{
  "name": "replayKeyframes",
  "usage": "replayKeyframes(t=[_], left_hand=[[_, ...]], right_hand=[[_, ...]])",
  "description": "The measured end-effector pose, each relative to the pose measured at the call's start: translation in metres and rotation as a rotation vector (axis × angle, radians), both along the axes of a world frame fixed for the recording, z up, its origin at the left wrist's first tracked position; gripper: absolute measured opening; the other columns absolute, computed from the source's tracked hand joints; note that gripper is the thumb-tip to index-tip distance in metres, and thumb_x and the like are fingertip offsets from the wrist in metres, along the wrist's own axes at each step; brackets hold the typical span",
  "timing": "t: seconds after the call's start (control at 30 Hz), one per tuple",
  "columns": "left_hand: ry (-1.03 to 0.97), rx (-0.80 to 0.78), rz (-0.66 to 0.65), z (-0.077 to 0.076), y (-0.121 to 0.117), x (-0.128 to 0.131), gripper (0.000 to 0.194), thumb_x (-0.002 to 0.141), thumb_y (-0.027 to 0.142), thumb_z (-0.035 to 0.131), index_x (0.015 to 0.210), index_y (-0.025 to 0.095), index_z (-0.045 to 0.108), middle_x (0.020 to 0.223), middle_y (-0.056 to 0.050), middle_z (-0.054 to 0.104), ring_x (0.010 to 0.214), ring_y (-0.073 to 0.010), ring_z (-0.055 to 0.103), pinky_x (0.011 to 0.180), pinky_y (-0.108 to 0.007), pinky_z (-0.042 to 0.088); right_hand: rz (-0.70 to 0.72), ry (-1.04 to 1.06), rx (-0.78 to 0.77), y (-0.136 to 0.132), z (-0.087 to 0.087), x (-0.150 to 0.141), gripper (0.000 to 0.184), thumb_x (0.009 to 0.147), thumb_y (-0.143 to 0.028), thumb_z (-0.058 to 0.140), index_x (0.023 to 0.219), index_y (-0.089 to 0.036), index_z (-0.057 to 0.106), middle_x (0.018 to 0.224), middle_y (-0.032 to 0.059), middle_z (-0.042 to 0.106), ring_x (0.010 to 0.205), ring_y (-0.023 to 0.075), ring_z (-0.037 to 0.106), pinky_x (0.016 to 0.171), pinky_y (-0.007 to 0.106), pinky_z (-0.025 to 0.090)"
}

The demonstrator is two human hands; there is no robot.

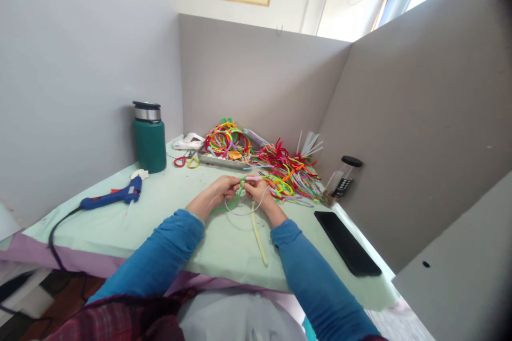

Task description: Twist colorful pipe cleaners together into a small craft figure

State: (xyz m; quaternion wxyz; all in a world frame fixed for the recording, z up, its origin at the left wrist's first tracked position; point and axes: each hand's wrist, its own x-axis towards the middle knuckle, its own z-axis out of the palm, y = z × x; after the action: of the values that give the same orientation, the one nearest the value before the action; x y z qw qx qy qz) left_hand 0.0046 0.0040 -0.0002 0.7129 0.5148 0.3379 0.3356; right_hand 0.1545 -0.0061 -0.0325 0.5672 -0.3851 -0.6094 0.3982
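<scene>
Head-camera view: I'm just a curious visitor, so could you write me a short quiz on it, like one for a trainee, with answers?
1. True or false: the person's left hand and right hand are both empty.

2. What colour is the body of the tall bottle?
A) red
B) dark green
C) yellow

3. Fill in the blank: the flat black phone lies on the table on the person's ____ side.

Key: 1. False; they hold fuzzy strips. 2. B. 3. Right.
</scene>
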Motion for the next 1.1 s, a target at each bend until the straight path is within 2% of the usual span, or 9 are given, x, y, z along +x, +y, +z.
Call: replayKeyframes(t=[0.1,0.37,0.63,0.9,1.0,1.1], left_hand=[[0.016,0.002,-0.007,0.0,0.0,0.0,0.024,0.086,0.024,0.052,0.064,0.014,0.048,0.048,0.007,0.039,0.03,-0.001,0.021,0.031,-0.017,0.014],[0.05,0.041,0.033,-0.008,0.006,-0.001,0.019,0.075,0.028,0.067,0.071,0.015,0.053,0.047,0.007,0.042,0.03,-0.0008,0.018,0.033,-0.018,0.011],[0.07,0.066,0.056,-0.006,0.003,0.001,0.021,0.079,0.024,0.061,0.065,0.015,0.049,0.046,0.006,0.044,0.028,-0.0008,0.02,0.033,-0.019,0.01],[0.109,0.118,0.034,-0.003,-0.003,0.003,0.026,0.082,0.029,0.06,0.062,0.017,0.048,0.043,0.007,0.038,0.028,-0.002,0.019,0.033,-0.02,0.01],[0.16,0.193,0.073,-0.005,-0.003,0.005,0.019,0.075,0.029,0.066,0.07,0.016,0.054,0.046,0.007,0.042,0.03,-0.0024,0.021,0.034,-0.02,0.012],[0.268,0.345,0.179,-0.01,0.0,0.006,0.019,0.069,0.03,0.068,0.076,0.015,0.06,0.048,0.007,0.046,0.033,-0.0033,0.025,0.036,-0.02,0.015]], right_hand=[[-0.01,0.02,0.001,-0.002,0.001,-0.001,0.037,0.062,-0.041,0.072,0.087,-0.018,0.056,0.056,-0.0058,0.05,0.043,0.0079,0.041,0.042,0.022,0.034],[-0.052,-0.038,-0.002,-0.008,0.006,0.003,0.032,0.063,-0.04,0.07,0.083,-0.018,0.061,0.054,-0.0058,0.049,0.046,0.0087,0.042,0.044,0.022,0.033],[-0.093,-0.053,0.04,-0.004,0.003,0.004,0.03,0.065,-0.042,0.071,0.081,-0.018,0.061,0.054,-0.0052,0.047,0.047,0.0095,0.04,0.045,0.023,0.03],[-0.168,-0.089,0.093,-0.003,0.004,0.006,0.019,0.066,-0.036,0.067,0.074,-0.019,0.061,0.055,-0.0038,0.049,0.056,0.0128,0.047,0.051,0.023,0.034],[-0.177,-0.085,0.091,-0.005,0.005,0.006,0.016,0.066,-0.033,0.065,0.072,-0.019,0.06,0.054,-0.004,0.048,0.055,0.0124,0.046,0.051,0.023,0.034],[-0.166,-0.092,0.082,-0.005,0.005,0.005,0.016,0.067,-0.032,0.064,0.073,-0.019,0.06,0.054,-0.0046,0.047,0.052,0.0112,0.043,0.049,0.023,0.032]])
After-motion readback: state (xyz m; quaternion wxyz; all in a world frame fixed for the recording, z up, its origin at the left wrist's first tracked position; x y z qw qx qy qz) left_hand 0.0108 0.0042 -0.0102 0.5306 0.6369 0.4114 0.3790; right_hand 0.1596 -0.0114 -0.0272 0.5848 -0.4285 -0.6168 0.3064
